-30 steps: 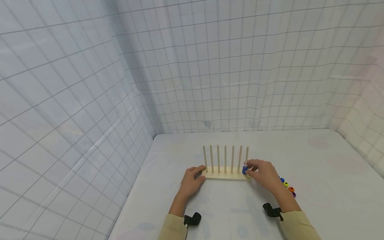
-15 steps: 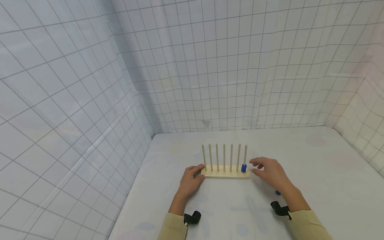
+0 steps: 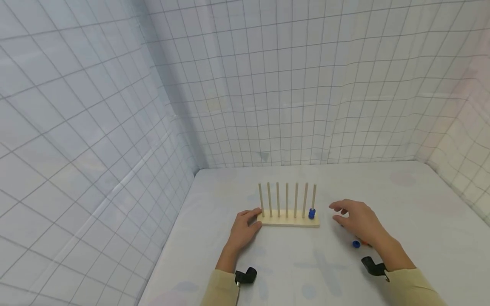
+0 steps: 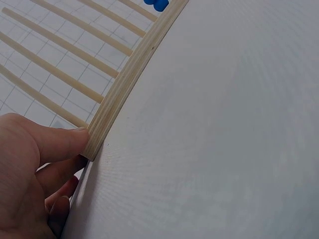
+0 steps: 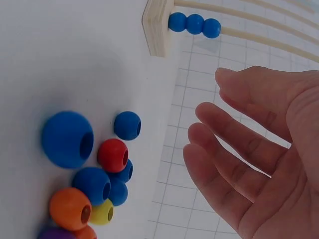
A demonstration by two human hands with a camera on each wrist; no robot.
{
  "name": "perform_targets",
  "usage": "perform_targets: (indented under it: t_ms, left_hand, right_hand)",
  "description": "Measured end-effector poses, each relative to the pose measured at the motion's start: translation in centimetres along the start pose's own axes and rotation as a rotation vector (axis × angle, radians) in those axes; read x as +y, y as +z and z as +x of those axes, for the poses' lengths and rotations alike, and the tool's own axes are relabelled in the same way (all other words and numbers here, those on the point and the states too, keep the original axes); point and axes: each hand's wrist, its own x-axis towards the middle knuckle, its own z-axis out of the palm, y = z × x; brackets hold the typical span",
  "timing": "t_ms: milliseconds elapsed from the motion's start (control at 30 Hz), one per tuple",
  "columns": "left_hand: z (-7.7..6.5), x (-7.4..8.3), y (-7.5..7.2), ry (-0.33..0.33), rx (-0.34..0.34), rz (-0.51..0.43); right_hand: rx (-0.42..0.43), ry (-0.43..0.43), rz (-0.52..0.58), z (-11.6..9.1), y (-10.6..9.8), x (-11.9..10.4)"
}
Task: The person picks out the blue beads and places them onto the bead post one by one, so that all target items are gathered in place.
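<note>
A pale wooden rack (image 3: 289,222) with several upright pegs stands on the table. Blue beads (image 3: 311,213) are threaded on its rightmost peg; three blue beads (image 5: 195,24) show there in the right wrist view. My left hand (image 3: 243,229) grips the rack's left end between thumb and fingers, at the end of the base (image 4: 129,74) in the left wrist view. To the right of the rack my right hand (image 3: 360,219) hovers, fingers spread and loosely bent, holding nothing. Below it lie loose beads, among them a red bead (image 5: 113,155) and a large-looking blue bead (image 5: 67,139).
The loose group also has an orange bead (image 5: 70,208), a yellow bead (image 5: 102,212) and a purple bead (image 5: 56,234). In the head view my right hand and forearm hide most of them. A white gridded sheet (image 3: 275,106) hangs behind the table.
My right hand has let go of the blue beads on the rightmost peg and drawn back to the right, over the loose beads. The left hand keeps its place on the rack.
</note>
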Motion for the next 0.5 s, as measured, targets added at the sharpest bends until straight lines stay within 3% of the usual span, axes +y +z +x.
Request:
perform_targets:
  t_ms: [500]
  left_hand:
    - [0.0,0.1,-0.1,-0.009,-0.006,-0.003]
  right_hand:
    - [-0.098,-0.036,-0.085,-2.2,-1.3,1.1]
